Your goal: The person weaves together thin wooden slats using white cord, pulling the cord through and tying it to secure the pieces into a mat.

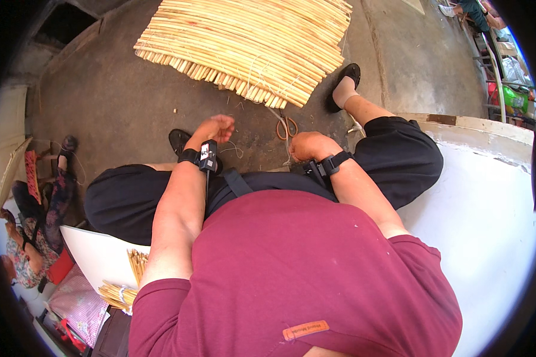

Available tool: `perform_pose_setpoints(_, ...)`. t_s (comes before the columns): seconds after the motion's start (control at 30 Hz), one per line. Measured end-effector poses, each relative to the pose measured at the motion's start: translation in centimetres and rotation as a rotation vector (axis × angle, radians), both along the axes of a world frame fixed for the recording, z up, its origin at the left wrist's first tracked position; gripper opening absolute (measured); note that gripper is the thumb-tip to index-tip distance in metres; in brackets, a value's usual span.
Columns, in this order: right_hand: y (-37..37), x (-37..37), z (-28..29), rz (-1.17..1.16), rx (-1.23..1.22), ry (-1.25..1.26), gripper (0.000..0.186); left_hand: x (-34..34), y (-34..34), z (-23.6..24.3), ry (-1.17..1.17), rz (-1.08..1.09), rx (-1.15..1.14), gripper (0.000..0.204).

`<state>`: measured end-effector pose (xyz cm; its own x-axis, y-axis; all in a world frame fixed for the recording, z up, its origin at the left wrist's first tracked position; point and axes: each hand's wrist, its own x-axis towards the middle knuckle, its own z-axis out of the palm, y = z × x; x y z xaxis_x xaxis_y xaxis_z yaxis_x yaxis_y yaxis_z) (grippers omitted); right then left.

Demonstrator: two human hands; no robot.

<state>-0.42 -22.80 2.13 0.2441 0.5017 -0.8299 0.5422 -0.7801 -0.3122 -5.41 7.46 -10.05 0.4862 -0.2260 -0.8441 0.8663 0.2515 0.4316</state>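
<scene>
A woven mat of pale reed stalks (250,44) lies on the dark ground ahead of my feet, with loose white strings along its near edge. My left hand (215,128) hovers below the mat, fingers curled and slightly apart, with a thin white string (235,149) near it; whether it pinches the string I cannot tell. My right hand (307,144) is a closed fist above my knee, right beside orange-handled scissors (286,126) lying on the ground. Both wrists wear black bands.
My black-shoed feet (346,77) rest on the ground, one at the mat's right corner. A white raised ledge (488,196) runs along the right. Bundles of reed stalks (122,291) lie at lower left beside a white board. Another person in patterned clothes (39,220) sits at far left.
</scene>
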Motion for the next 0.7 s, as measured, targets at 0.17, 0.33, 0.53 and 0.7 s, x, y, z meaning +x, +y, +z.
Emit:
perform_pose_setpoints(0.17,-0.5,-0.8,-2.5,0.044,-0.073,0.051,0.024,3.4,-5.8,7.4,-0.325,0.018,-0.209,0.029)
perform_pose_setpoints(0.33,-1.3,-1.1,-5.2,-0.052,-0.114,-0.034,0.020,2.9,-8.2,6.2,-0.281,-0.268,-0.510,0.026)
perform_pose_setpoints(0.53,0.6,0.7,0.8,-0.452,0.564,-0.047,0.013,1.5,-5.6,2.6,-0.230,-0.002,-0.389,0.020)
perform_pose_setpoints(0.7,1.8,-0.1,2.6,-1.394,1.013,0.657,0.006,1.8,-4.7,2.2,-0.217,0.170,-0.362,0.017)
